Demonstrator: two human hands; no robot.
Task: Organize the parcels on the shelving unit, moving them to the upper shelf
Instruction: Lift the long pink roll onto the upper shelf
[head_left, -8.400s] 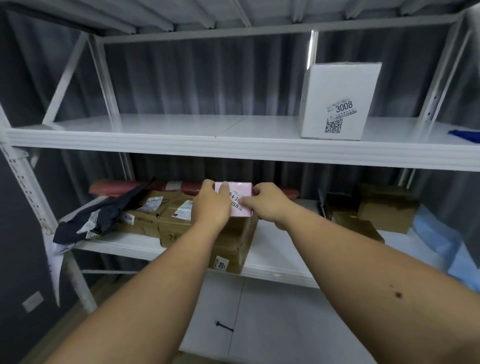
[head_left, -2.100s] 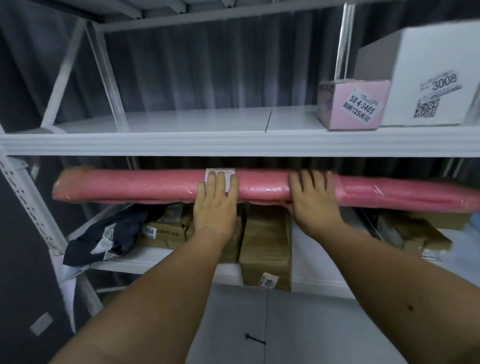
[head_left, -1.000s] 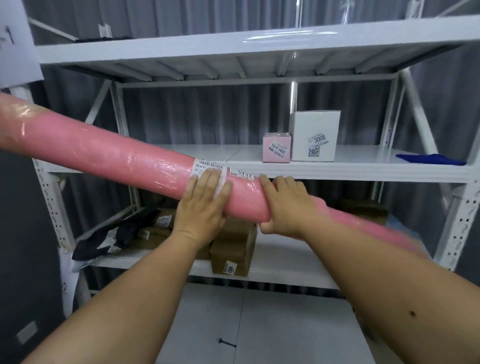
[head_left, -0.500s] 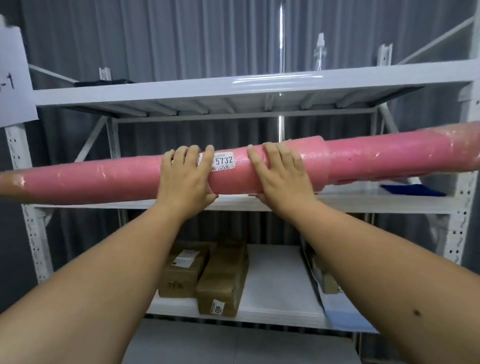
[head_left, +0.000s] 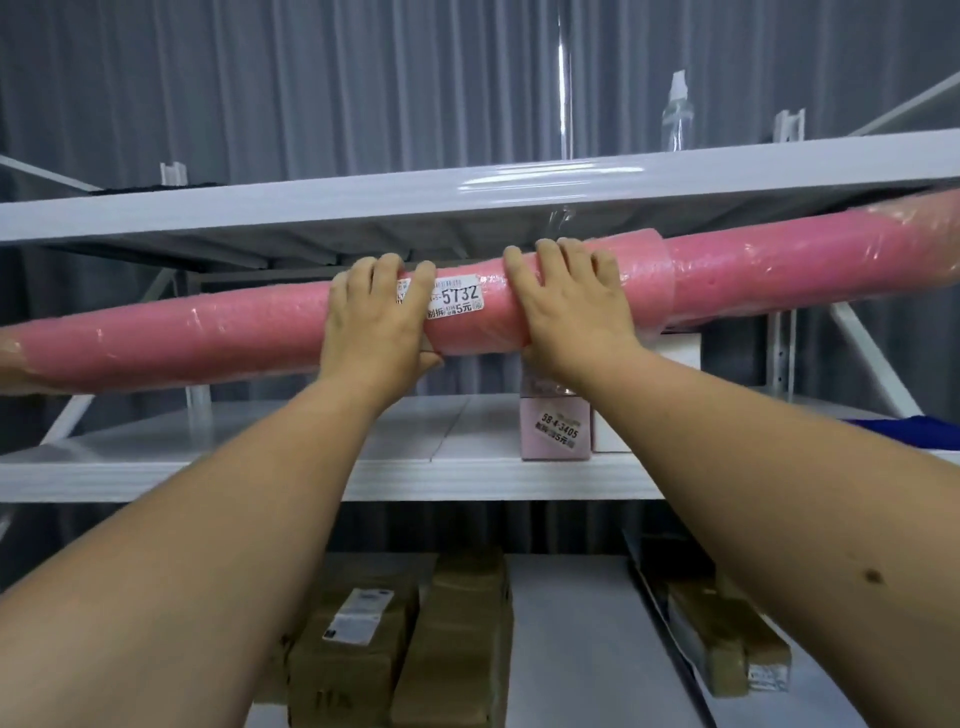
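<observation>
Shelving unit (head_left: 467, 475): white painted metal, smooth boards with squared front edges, perforated uprights and diagonal braces at left and right. Three boards show: a top shelf (head_left: 311, 205), a middle shelf and a lower shelf (head_left: 571, 649). Behind it, a grey corrugated wall.

Pink roll (head_left: 208, 338): a long cylindrical parcel in pink foam under glossy clear film, wrinkled at the taped ends. It lies nearly level, right end slightly higher, in front of the gap between the top and middle shelves. Both ends reach beyond the picture edges, so clearance at the uprights cannot be judged. Its upper surface sits close under the top shelf's front edge at the right. A white label (head_left: 454, 304) reads 5732.

Left hand (head_left: 376, 325): fingers curled over the top of the roll, thumb below, gripping just left of the label. Right hand (head_left: 569, 306): fingers spread over the roll's top, thumb under it, gripping just right of the label.

Middle shelf: the left and centre of the board are bare; a small pink box (head_left: 553, 428), matte with a label, stands at the front edge right of centre, touching a white box (head_left: 675, 345) mostly hidden behind the right arm.

Lower shelf: brown cardboard cartons (head_left: 405, 649) wrapped in tape, side by side at centre; another carton (head_left: 722, 634) to the right, open board between.

Top shelf: a clear spray bottle (head_left: 675, 111) at far right.
</observation>
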